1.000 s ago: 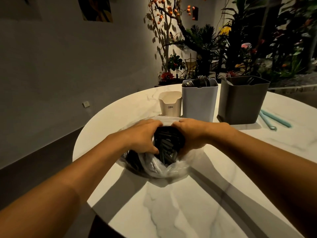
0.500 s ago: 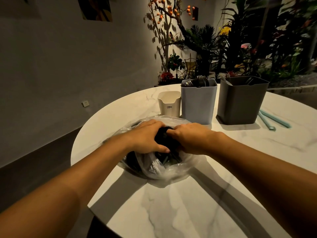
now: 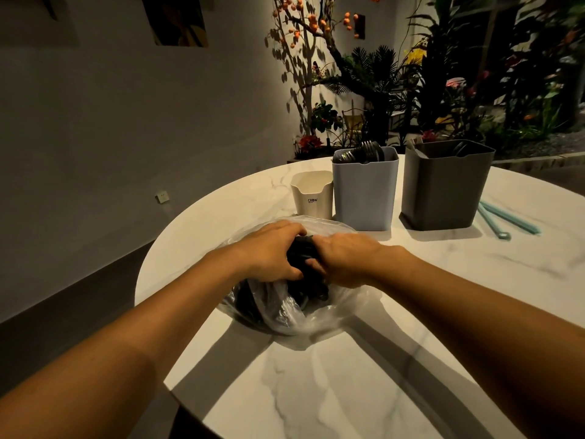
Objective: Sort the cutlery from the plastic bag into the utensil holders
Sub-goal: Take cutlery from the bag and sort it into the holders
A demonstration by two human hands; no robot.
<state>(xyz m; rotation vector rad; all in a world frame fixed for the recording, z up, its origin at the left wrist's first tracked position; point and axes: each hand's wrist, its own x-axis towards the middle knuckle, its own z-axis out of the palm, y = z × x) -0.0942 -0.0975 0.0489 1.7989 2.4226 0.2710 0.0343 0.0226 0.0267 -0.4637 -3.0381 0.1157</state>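
A clear plastic bag (image 3: 285,315) full of black cutlery (image 3: 305,258) lies on the round marble table (image 3: 364,375). My left hand (image 3: 269,251) and my right hand (image 3: 345,258) are both at the bag's mouth, fingers curled round a bundle of the black cutlery. Behind the bag stand three holders: a small white one (image 3: 311,198), a light grey one (image 3: 364,191) with black cutlery sticking out of its top, and a dark grey one (image 3: 443,188) with a few dark pieces inside.
Two teal sticks (image 3: 503,218) lie on the table to the right of the dark grey holder. The table's left edge curves close to the bag. Potted plants and a grey wall stand behind the table.
My hands have drawn closer together over the bag's mouth, closing round the black bundle. The bag's plastic has shifted slightly.
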